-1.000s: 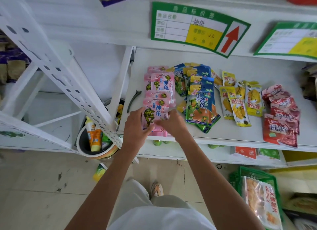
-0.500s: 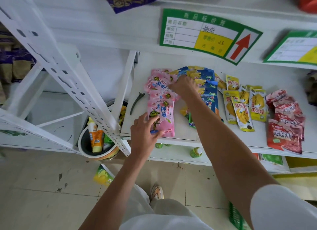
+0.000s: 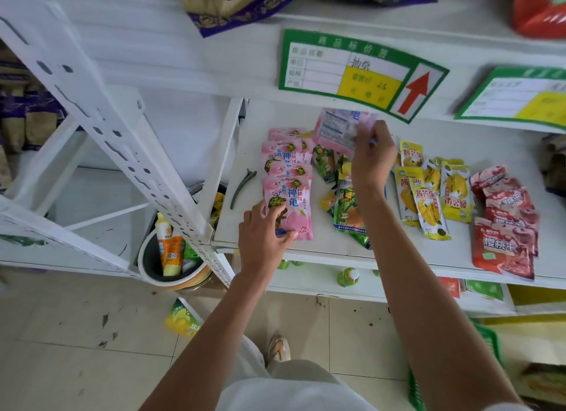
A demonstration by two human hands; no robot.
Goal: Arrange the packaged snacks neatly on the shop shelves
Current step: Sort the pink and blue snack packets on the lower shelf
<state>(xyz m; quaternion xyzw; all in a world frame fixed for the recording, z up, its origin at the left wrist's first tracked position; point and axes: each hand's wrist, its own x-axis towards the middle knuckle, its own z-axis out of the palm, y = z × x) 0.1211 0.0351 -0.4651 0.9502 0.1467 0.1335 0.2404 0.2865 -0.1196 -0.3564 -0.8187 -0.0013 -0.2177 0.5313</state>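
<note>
Two hands sort pink snack packets on a white shelf (image 3: 306,248).
Left hand (image 3: 265,231) presses the front packet (image 3: 292,205); right hand (image 3: 372,153) pinches a lifted packet (image 3: 337,132).

Bright, even light, soft shadows. Wide-angle bending at edges. Raised pink pouch (image 3: 343,128) motion-blurred; corners soft.

We count about five pink pouches (image 3: 288,202) in the overlapping row by the shelf's (image 3: 330,245) left edge, plus one lifted above it. We also see roughly five yellow packets (image 3: 428,193), about four red packets (image 3: 502,223) toward the right edge, and one hair clip (image 3: 242,187).
</note>
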